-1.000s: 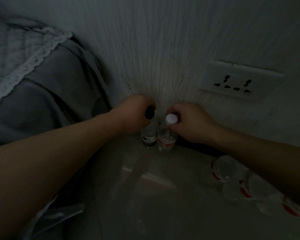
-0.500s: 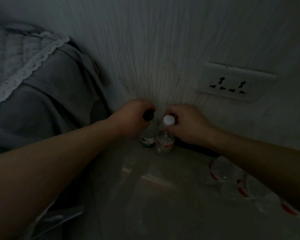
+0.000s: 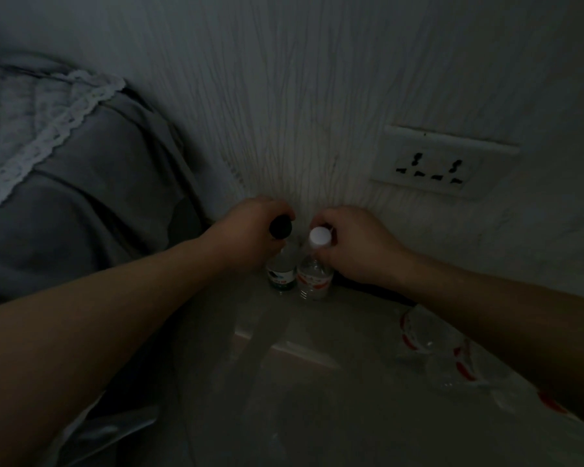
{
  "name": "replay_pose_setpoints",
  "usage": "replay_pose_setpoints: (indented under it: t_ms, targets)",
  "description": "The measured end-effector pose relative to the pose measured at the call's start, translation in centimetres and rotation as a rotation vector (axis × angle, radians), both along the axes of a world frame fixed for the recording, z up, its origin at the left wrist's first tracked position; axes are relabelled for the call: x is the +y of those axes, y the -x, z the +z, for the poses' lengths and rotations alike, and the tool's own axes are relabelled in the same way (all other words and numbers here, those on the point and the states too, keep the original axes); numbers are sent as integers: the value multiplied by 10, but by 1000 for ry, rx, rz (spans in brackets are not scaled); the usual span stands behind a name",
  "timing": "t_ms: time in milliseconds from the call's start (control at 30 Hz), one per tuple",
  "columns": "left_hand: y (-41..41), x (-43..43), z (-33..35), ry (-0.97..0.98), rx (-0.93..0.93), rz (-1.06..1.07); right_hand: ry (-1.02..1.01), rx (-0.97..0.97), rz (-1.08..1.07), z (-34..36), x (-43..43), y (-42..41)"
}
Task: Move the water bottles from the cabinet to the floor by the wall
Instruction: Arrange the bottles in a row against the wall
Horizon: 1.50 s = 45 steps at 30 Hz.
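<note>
At the floor's (image 3: 317, 392) far edge, where it met the wall (image 3: 317, 96), two small water bottles stood upright side by side, their sides touching or very nearly so. The left hand (image 3: 250, 232) had its fingers curled round the neck of the black-capped bottle (image 3: 280, 276). The right hand (image 3: 354, 246) gripped the white-capped bottle (image 3: 313, 281) in the same way, thumb and fingers closed just under the cap. Each bottle hung or stood directly below its own hand with its long axis vertical, and the pair lay between the two wrists, just in front of the wall. Both bases appeared to meet the floor, though the dim light left this uncertain.

Judged from this, the placing step was all but complete. The release would turn on each hand opening outward, away from the neighbouring bottle, and then lifting clear, since an inward drift could knock one bottle against the other.

A wall socket (image 3: 435, 166) sat above and to the right, and grey bedding with a lace trim (image 3: 64, 197) hung at the left. Near the floor's right edge lay clear plastic with red markings (image 3: 432, 345); whether this was bottles or wrapping could not be told.
</note>
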<state>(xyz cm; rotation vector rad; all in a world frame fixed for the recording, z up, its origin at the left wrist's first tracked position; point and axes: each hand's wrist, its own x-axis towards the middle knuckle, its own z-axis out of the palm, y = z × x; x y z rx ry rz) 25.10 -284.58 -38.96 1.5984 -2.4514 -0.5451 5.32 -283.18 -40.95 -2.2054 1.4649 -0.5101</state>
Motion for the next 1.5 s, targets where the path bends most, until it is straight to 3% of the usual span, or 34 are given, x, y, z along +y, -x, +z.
replay_pose_setpoints:
  t_ms: [567,767,1133,1500]
  targets:
    - [41,22,43,115,35,3,7,106,5,44,32,40]
    - [75,45,54,4,57,-8,-9,186,-25,53,58,93]
    - [152,68,45,-95,10,-232,-90,270,-86,62,112,174]
    - [195,89,20,-125,-66,-329,-165,285,-84,41,144,202]
